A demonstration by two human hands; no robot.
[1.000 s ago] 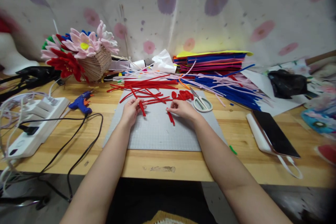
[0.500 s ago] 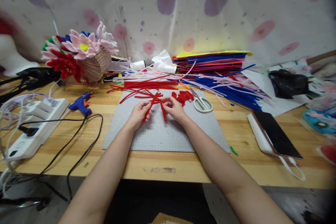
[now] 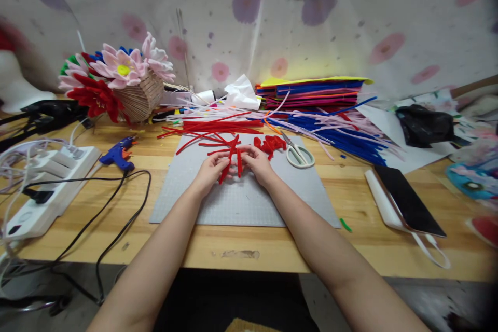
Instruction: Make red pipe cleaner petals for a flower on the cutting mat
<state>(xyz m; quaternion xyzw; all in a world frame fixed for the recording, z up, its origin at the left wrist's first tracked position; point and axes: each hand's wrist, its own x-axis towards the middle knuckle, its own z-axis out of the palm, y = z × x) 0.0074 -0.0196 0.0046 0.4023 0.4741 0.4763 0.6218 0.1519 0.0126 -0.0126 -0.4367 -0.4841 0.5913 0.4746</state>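
Over the grey cutting mat (image 3: 241, 210), my left hand (image 3: 210, 170) is closed on a red pipe cleaner piece (image 3: 224, 174) that slants up between its fingers. Close beside it, my right hand (image 3: 257, 162) pinches another red pipe cleaner piece (image 3: 239, 162), held nearly upright. The two pieces are very near each other; whether they are joined I cannot tell. Just past my hands lie loose red pipe cleaners (image 3: 218, 127). Curled red pipe cleaner shapes (image 3: 270, 144) rest right of my right hand, with scissors (image 3: 299, 154) beside them.
A blue glue gun (image 3: 120, 154) and a white power strip (image 3: 54, 202) with trailing cords are on the left. Pipe cleaner flowers (image 3: 120, 67) stand behind them. Blue pipe cleaners (image 3: 350, 140) lie at the back right, and a phone (image 3: 408, 199) sits at the right.
My hands have drawn closer together, the left moving rightward. The two red pieces are now nearly side by side, and the right one stands more upright.
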